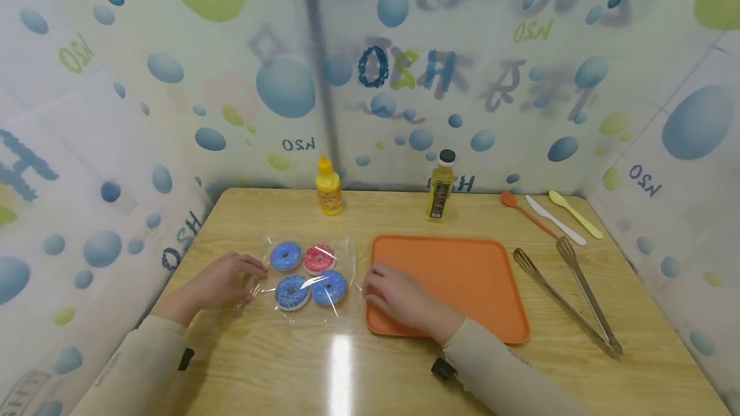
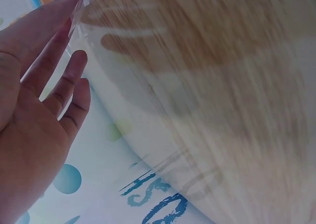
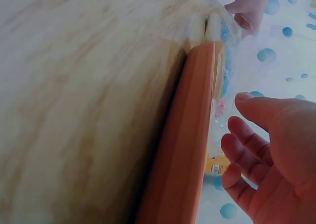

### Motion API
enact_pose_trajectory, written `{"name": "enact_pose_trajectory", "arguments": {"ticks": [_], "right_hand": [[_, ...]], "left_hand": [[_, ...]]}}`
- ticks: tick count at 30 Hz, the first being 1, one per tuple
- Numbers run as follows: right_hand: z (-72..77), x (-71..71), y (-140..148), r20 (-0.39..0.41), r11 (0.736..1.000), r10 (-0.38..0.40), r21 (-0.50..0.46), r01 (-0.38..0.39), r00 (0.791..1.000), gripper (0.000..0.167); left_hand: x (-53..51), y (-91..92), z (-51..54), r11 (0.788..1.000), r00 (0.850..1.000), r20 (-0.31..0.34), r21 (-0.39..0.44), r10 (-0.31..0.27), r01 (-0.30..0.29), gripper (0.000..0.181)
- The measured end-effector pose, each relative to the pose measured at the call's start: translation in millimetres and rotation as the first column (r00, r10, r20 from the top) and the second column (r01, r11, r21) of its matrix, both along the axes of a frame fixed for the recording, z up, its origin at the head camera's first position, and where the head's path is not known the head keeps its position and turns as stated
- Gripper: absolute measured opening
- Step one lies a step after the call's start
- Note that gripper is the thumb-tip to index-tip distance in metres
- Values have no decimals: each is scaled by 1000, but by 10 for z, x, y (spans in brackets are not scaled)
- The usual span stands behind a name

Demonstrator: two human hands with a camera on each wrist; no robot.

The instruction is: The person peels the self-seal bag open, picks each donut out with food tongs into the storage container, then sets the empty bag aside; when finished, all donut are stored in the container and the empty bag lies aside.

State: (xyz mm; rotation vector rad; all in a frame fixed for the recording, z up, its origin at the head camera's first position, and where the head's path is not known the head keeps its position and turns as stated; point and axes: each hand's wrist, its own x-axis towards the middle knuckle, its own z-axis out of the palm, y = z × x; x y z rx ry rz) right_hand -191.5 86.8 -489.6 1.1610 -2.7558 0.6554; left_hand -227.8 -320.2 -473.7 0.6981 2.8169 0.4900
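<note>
A clear plastic bag (image 1: 312, 313) lies on the table with several blue toy donuts (image 1: 286, 255) and one pink donut (image 1: 319, 259) in it. At the bag's left edge my left hand (image 1: 227, 280) pinches the plastic between thumb and index finger; in the left wrist view the other fingers of that hand (image 2: 39, 110) are loosely bent. My right hand (image 1: 399, 294) is over the left side of an orange tray (image 1: 457, 281), close to the bag's right edge. The right wrist view shows this hand (image 3: 276, 155) with relaxed fingers and nothing between them.
A yellow squeeze bottle (image 1: 329, 191) and an oil bottle (image 1: 441, 188) stand near the back wall. Right of the tray lie metal tongs (image 1: 578, 307), an orange spoon (image 1: 526, 212), a white knife (image 1: 555, 219) and a yellow-green spoon (image 1: 575, 214).
</note>
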Motion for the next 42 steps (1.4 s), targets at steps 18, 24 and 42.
{"name": "enact_pose_trajectory", "arguments": {"ticks": [18, 24, 42], "right_hand": [[75, -156, -75, 103, 998, -21, -54, 26, 994, 15], [95, -276, -173, 149, 999, -21, -44, 28, 989, 19], [64, -399, -263, 180, 999, -41, -1, 42, 983, 10]], "left_hand": [[-5, -15, -12, 1000, 1000, -19, -8, -24, 24, 41], [0, 1, -9, 999, 999, -31, -17, -32, 32, 40], [17, 30, 48, 998, 998, -35, -14, -61, 61, 38]]}}
